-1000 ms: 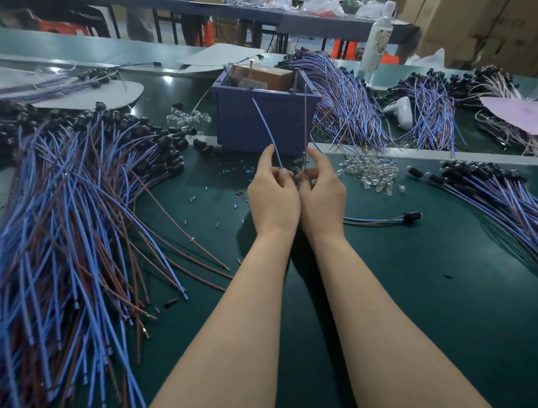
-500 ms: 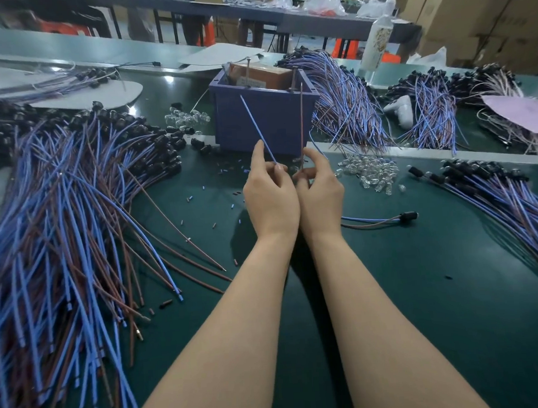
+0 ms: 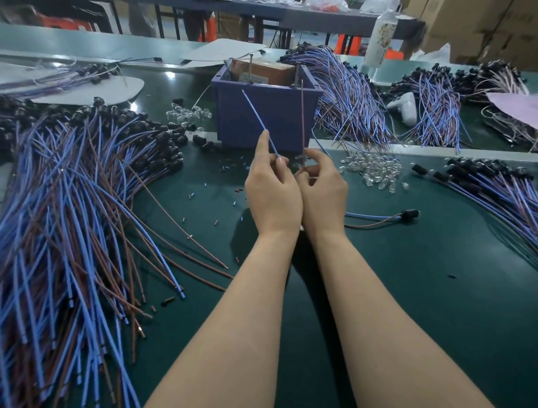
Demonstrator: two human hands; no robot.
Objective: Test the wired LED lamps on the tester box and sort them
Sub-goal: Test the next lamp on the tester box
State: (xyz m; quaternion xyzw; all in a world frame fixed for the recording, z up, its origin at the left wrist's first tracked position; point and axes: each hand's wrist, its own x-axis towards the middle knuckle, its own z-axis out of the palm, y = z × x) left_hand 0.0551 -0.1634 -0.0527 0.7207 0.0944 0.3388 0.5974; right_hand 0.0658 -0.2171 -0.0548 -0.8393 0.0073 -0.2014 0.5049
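Left hand (image 3: 273,197) pinches blue lead (image 3: 257,117), right hand (image 3: 323,191) pinches brown lead (image 3: 302,114); keep tips spread, one per metal post (image 3: 297,74) of tester box (image 3: 282,122).

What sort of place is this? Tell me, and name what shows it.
Probably a factory workbench for assembling and testing lamps: heaps of blue-and-brown wired lamps lie across the green table, a purple tester box stands mid-table, and cardboard cartons are stacked behind.
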